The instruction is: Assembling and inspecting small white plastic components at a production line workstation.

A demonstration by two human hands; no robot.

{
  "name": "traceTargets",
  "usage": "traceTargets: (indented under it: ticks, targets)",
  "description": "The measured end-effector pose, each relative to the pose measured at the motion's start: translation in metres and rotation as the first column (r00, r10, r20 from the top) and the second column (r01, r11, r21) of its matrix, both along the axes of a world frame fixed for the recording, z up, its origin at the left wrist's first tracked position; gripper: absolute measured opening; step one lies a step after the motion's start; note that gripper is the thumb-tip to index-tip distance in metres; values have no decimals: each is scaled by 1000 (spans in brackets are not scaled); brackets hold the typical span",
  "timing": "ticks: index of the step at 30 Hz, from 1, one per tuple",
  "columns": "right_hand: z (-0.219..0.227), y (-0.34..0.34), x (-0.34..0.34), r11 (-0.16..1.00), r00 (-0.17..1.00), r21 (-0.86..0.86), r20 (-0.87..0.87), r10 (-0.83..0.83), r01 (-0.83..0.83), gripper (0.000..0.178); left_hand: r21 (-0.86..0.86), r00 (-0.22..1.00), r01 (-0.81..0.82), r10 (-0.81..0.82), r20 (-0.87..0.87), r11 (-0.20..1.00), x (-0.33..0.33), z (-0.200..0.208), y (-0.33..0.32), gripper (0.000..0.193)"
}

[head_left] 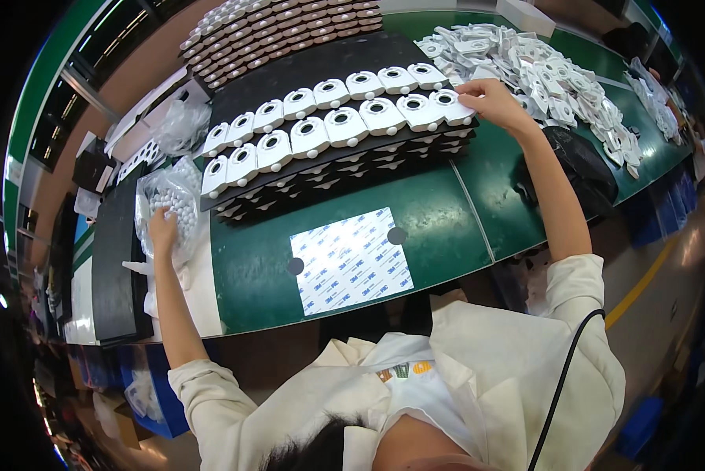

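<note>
My left hand (162, 229) reaches into a clear plastic bag (145, 200) of small white balls (181, 206). Its fingers are drawn together among the balls; whatever they pinch is hidden. Far to the right, my right hand (490, 102) closes its thumb and fingers on the edge of a white plastic part (452, 107) with a dark ring. That part sits at the right end of the front row on a black tray (289, 174). Two rows of similar parts line this tray, and small white balls show at the front edges of the front row.
More filled trays (289, 39) are stacked at the back. A large heap of loose white parts (549, 74) covers the right of the green table (250, 282). A patterned white sheet (352, 263) lies in front, beside dark discs. A black bag (576, 169) rests at right.
</note>
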State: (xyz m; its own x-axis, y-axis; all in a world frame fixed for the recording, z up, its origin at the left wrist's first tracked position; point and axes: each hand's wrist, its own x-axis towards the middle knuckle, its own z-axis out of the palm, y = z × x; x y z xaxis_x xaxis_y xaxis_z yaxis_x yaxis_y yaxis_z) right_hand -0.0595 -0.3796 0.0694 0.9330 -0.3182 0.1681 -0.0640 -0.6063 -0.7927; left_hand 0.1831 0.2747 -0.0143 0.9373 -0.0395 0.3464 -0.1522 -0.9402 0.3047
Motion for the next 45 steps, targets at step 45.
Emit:
traceTargets:
  ticks: [45]
  targets:
    - [4,58,41,556,927,-753,-193,323,-351,92,254,712,702,-648,-269,666,-68,94,-207,95]
